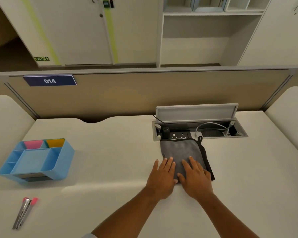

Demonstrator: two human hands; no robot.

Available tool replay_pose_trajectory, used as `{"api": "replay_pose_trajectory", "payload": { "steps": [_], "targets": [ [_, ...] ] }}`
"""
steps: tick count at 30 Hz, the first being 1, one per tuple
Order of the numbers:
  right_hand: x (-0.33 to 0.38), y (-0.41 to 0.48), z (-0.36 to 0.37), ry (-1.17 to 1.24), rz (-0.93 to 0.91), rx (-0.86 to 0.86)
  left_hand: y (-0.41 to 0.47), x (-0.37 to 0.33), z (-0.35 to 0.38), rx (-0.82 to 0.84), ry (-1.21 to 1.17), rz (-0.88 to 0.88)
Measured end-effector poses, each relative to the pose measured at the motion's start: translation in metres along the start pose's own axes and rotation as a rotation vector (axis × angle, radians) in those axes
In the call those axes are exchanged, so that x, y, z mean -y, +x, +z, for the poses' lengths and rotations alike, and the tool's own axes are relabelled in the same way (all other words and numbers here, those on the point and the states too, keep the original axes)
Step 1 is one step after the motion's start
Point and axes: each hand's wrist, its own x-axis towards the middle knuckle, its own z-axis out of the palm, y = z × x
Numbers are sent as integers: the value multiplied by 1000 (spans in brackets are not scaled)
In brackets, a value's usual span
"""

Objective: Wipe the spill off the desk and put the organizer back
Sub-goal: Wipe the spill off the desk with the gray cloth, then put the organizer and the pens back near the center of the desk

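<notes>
A folded grey cloth (181, 150) with black edging lies flat on the white desk (110, 152), just in front of the socket box. My left hand (162, 176) rests flat at the cloth's near left corner, fingers spread, partly on the desk. My right hand (195, 177) lies flat on the cloth's near part, fingers apart. Neither hand grips anything. The blue desk organizer (36, 160), with pink and yellow compartments at its back, stands empty at the desk's left. I see no spill on the desk.
An open cable and socket box (199, 131) with its lid raised is sunk into the desk behind the cloth. A pink and metal stapler (23, 212) lies at the near left. A beige partition (127, 95) with a "014" sign closes the desk's far side.
</notes>
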Motion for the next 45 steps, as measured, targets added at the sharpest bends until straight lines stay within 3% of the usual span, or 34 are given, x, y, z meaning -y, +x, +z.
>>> {"api": "replay_pose_trajectory", "payload": {
  "steps": [10, 16, 24, 34, 42, 45],
  "targets": [
    [9, -2, -15, 21, 30, 41, -25, 16, -13, 10, -151, 48],
    [37, -7, -22, 149, 26, -68, -70, 58, -27, -155, -511, -126],
    [133, -9, -38, 540, -85, -149, -142, 152, -50, -480, -748, -405],
    [303, -27, -35, 740, -331, 13, -239, 300, -70, -865, -766, -794],
    [408, -33, -12, 745, -326, 223, -288, 398, -55, -899, -836, -961],
    [429, -30, -3, 761, -293, 288, -294, 419, -45, -838, -896, -1006]
  ]
}}
